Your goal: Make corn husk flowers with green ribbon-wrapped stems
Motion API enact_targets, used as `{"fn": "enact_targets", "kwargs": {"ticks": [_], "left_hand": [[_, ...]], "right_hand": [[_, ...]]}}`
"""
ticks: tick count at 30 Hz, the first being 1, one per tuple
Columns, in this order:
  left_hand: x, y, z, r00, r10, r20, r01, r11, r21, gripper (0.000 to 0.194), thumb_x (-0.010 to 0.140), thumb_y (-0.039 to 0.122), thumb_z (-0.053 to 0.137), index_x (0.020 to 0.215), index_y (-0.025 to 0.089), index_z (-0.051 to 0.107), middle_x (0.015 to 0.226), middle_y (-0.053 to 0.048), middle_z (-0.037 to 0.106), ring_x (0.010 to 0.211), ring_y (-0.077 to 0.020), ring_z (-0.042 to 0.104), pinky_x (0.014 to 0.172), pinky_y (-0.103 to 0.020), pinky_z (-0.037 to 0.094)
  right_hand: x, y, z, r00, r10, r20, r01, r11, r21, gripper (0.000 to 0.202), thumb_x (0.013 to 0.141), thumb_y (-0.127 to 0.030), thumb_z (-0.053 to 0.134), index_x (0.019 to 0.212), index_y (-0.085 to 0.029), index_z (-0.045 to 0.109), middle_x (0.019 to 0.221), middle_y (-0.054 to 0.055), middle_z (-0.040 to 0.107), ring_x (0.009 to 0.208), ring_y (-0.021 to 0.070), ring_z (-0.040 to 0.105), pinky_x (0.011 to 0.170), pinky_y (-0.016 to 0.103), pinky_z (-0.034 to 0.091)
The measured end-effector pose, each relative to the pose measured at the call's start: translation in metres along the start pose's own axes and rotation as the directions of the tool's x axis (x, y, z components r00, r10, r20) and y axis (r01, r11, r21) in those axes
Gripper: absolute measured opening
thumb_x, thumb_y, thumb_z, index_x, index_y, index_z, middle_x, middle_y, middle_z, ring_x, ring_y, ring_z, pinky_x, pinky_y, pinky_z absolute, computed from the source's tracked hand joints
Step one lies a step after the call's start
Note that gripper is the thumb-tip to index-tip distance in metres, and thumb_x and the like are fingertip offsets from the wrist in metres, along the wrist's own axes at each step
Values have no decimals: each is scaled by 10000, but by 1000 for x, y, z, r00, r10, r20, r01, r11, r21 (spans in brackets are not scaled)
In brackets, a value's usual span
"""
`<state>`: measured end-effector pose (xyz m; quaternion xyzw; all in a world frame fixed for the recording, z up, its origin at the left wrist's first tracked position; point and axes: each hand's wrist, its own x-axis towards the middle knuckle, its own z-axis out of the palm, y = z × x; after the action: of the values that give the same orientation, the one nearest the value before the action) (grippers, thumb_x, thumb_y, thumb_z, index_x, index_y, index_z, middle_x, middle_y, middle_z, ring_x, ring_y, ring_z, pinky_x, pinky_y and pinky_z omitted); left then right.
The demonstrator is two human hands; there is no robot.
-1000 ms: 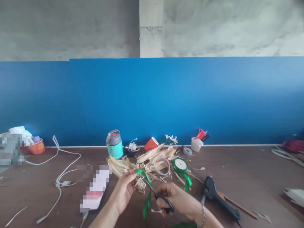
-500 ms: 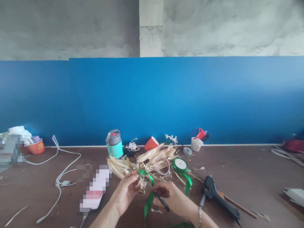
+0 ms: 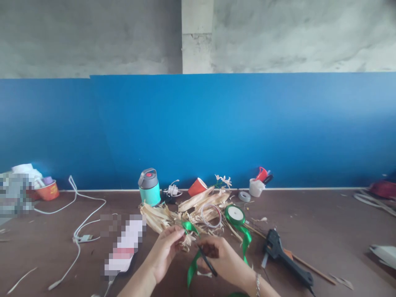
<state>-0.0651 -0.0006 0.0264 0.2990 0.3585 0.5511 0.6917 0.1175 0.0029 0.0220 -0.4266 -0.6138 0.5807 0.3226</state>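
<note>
My left hand (image 3: 168, 245) pinches the end of a green ribbon (image 3: 190, 227) beside a pale, husk-like flower (image 3: 187, 240). In my right hand (image 3: 216, 253) is a dark-handled tool (image 3: 208, 260), its thin tip pointing toward the ribbon; whether it is scissors or tweezers I cannot tell. A loop of ribbon hangs below, between the hands. Just behind lie dried husks (image 3: 157, 216) and a clear tape roll (image 3: 211, 215). The green ribbon spool (image 3: 235, 214) sits to the right of them, its loose strip trailing toward my right wrist.
A black glue gun (image 3: 287, 260) and a thin stick (image 3: 315, 270) lie right of my right forearm. At the back stand a turquoise flask (image 3: 149, 192), a tipped orange cup (image 3: 197, 187) and a white cup (image 3: 256, 187) with tools. White cables (image 3: 77, 231) cross the left side.
My left hand has shifted slightly right, and the ribbon at its fingertips has changed shape. The tool in my right hand has tilted and moved slightly left.
</note>
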Motion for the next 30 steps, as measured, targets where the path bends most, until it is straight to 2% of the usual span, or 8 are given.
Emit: {"fn": "enact_targets", "kwargs": {"ticks": [6, 12, 19, 23, 30], "left_hand": [[-2, 1, 3, 998, 11, 56, -13, 1000, 26, 207, 669, 244, 750, 585, 160, 582, 564, 23, 557, 561, -106, 483, 582, -222, 372], [-3, 4, 4, 998, 13, 68, -16, 999, 51, 217, 668, 264, 745, 574, 159, 581, 591, -3, 597, 591, -137, 537, 596, -241, 396], [-3, 7, 2, 999, 40, -7, -39, 998, 50, 173, 635, 214, 772, 582, 137, 627, 550, 10, 589, 539, -95, 517, 553, -194, 402], [-3, 8, 2, 999, 30, -28, -29, 999, 37, 163, 618, 206, 779, 580, 133, 637, 556, 3, 600, 544, -101, 533, 562, -202, 427], [-3, 7, 2, 998, 52, -44, -50, 998, 36, 154, 622, 196, 767, 588, 139, 627, 568, 7, 587, 559, -100, 528, 560, -198, 427]], "right_hand": [[0, 2, 8, 999, -53, 2, 53, 994, 92, 239, 592, -140, 669, 824, -137, 613, 550, -71, 500, 483, 62, 409, 466, 188, 351], [1, 2, 10, 998, -38, 43, 28, 976, 214, 290, 582, -247, 749, 800, -142, 590, 532, -81, 481, 453, 50, 385, 461, 193, 331], [1, 6, 9, 997, -68, 22, 64, 985, 160, 252, 588, -198, 736, 797, -129, 612, 558, -68, 491, 489, 54, 388, 460, 180, 327], [1, 7, 9, 999, -48, 18, 44, 987, 151, 268, 595, -194, 726, 825, -128, 605, 589, -58, 513, 507, 60, 405, 477, 186, 352], [-1, 1, 10, 999, -32, 39, 25, 986, 167, 349, 571, -309, 786, 820, -135, 615, 585, -62, 509, 503, 59, 414, 495, 192, 366]]}}
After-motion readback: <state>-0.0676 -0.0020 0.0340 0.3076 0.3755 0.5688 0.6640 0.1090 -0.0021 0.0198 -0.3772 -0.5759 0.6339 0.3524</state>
